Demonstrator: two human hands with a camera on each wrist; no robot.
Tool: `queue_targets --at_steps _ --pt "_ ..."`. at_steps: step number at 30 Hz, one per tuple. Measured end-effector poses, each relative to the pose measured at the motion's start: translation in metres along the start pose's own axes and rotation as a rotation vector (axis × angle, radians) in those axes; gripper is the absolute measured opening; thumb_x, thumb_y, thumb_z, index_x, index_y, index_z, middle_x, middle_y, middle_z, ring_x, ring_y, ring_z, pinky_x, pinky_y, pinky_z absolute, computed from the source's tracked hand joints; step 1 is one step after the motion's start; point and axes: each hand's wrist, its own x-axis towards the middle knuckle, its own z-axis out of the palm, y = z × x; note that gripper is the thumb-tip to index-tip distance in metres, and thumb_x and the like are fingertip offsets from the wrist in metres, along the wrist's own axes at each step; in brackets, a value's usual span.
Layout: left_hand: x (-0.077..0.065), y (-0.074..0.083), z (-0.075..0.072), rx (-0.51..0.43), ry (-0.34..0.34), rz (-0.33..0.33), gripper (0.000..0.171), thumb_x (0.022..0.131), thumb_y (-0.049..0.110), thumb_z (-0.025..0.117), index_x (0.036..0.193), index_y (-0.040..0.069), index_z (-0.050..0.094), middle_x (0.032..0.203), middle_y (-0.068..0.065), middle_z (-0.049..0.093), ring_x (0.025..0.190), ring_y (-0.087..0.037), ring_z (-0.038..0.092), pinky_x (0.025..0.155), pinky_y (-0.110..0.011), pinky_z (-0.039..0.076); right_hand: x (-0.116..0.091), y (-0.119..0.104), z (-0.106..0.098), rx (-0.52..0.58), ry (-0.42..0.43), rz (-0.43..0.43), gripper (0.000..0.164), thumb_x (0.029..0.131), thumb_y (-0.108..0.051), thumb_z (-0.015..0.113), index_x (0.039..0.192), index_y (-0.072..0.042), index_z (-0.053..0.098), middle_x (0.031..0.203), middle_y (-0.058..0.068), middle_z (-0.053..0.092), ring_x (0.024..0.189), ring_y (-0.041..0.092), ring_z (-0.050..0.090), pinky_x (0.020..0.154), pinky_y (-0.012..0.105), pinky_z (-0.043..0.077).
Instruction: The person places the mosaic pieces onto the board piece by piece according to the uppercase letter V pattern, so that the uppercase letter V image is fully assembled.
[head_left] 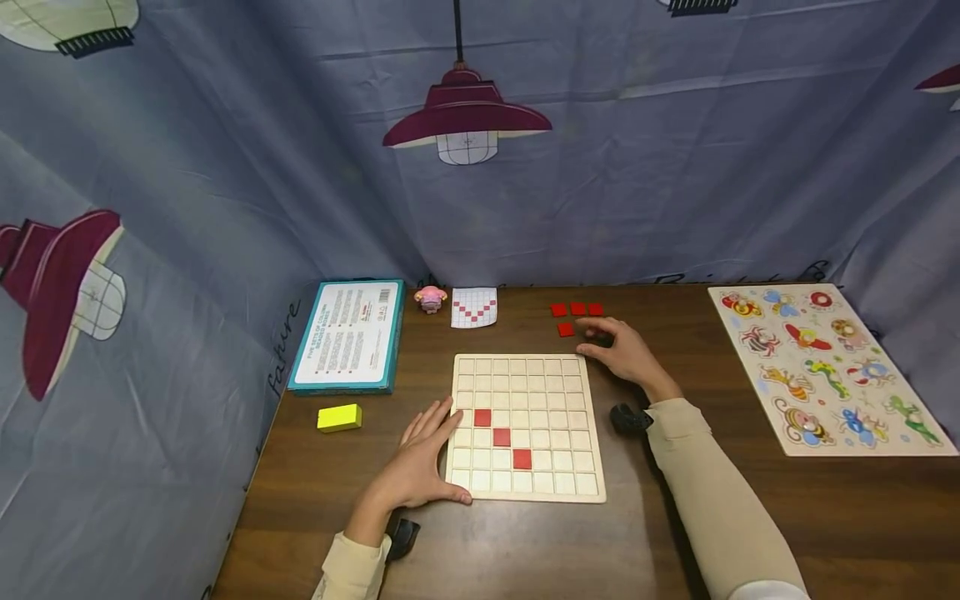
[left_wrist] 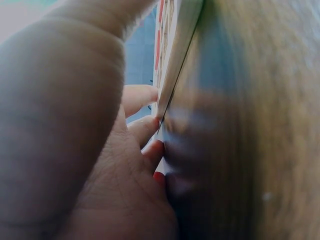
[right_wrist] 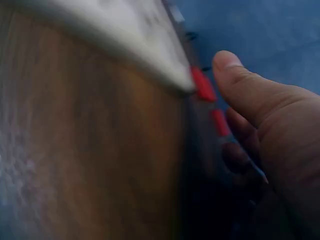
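A pale wooden grid board (head_left: 547,425) lies on the table, with three red square tiles set in a diagonal, one being the middle tile (head_left: 501,437). My left hand (head_left: 416,462) rests at the board's lower left corner, fingers spread along the left side and thumb at the front edge. In the left wrist view the fingers (left_wrist: 141,129) touch the board's side. Beyond the board's top right corner, my right hand (head_left: 622,354) hovers beside several loose red tiles (head_left: 577,308). Thumb (right_wrist: 240,82) and fingers stand apart, with nothing seen between them.
Behind the board lies a small pattern card (head_left: 474,308) with red squares in a V, next to a pink figurine (head_left: 431,299). A blue-edged box (head_left: 345,333) and a yellow block (head_left: 339,417) sit at left. A picture puzzle board (head_left: 832,371) is at right.
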Motion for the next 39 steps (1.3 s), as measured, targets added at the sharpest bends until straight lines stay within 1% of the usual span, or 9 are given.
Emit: queue_targets --at_steps 4,8,11,18,24,31,36,39 --pt "0.0 0.0 0.0 -0.013 0.009 0.013 0.128 0.062 0.053 0.094 0.162 0.01 0.027 0.174 -0.009 0.01 0.161 -0.033 0.007 0.128 -0.058 0.008 0.011 0.005 0.004 -0.048 -0.016 0.003 0.051 0.094 -0.028 0.074 0.142 -0.018 0.061 0.117 0.012 0.067 0.107 0.029 0.051 0.095 0.05 0.044" --pt "0.001 -0.001 0.0 -0.002 0.003 0.003 0.129 0.061 0.054 0.094 0.163 0.011 0.026 0.174 -0.007 0.008 0.161 -0.032 0.006 0.129 -0.056 0.007 0.017 0.004 0.004 -0.073 -0.015 0.008 0.05 0.093 -0.026 0.075 0.141 -0.018 0.063 0.111 0.011 0.068 0.102 0.028 0.051 0.091 0.046 0.044" --pt "0.001 -0.001 0.0 0.008 -0.002 -0.004 0.13 0.061 0.055 0.094 0.163 0.012 0.026 0.174 -0.006 0.007 0.161 -0.031 0.005 0.129 -0.056 0.006 0.019 0.002 0.004 -0.093 -0.016 0.018 0.049 0.094 -0.026 0.075 0.141 -0.019 0.063 0.108 0.009 0.067 0.101 0.027 0.051 0.091 0.045 0.044" --pt "0.001 -0.002 0.001 0.003 0.001 0.003 0.13 0.06 0.055 0.094 0.163 0.011 0.026 0.174 -0.006 0.007 0.161 -0.031 0.006 0.129 -0.056 0.007 0.022 0.002 0.006 -0.142 0.004 0.034 0.049 0.094 -0.03 0.075 0.14 -0.019 0.064 0.098 0.006 0.063 0.095 0.026 0.05 0.086 0.042 0.04" --pt "0.0 -0.002 0.001 -0.003 0.001 -0.01 0.13 0.06 0.055 0.094 0.163 0.013 0.026 0.174 -0.005 0.007 0.161 -0.031 0.005 0.129 -0.056 0.007 0.026 0.001 0.005 -0.177 -0.011 0.032 0.05 0.094 -0.032 0.074 0.141 -0.018 0.063 0.094 0.004 0.061 0.093 0.026 0.05 0.085 0.041 0.039" --pt "0.0 -0.001 0.001 0.006 -0.002 -0.002 0.129 0.061 0.056 0.093 0.163 0.012 0.026 0.174 -0.007 0.008 0.161 -0.032 0.006 0.129 -0.057 0.007 0.029 0.001 0.004 -0.189 -0.021 0.046 0.05 0.095 -0.032 0.074 0.14 -0.016 0.063 0.09 0.002 0.061 0.088 0.024 0.049 0.08 0.036 0.038" --pt "0.0 0.0 0.0 -0.001 -0.003 -0.007 0.129 0.061 0.055 0.094 0.163 0.012 0.026 0.174 -0.006 0.008 0.161 -0.031 0.006 0.129 -0.056 0.007 0.031 0.0 0.005 -0.203 -0.029 0.057 0.041 0.096 -0.034 0.072 0.133 -0.018 0.068 0.089 0.001 0.06 0.086 0.022 0.047 0.076 0.034 0.037" --pt "0.0 0.0 -0.001 -0.004 0.001 -0.009 0.129 0.061 0.054 0.094 0.163 0.012 0.027 0.174 -0.007 0.008 0.161 -0.032 0.006 0.129 -0.057 0.007 0.031 -0.001 0.006 -0.207 -0.027 0.054 0.035 0.097 -0.034 0.071 0.129 -0.019 0.071 0.088 0.001 0.059 0.085 0.023 0.048 0.076 0.036 0.038"
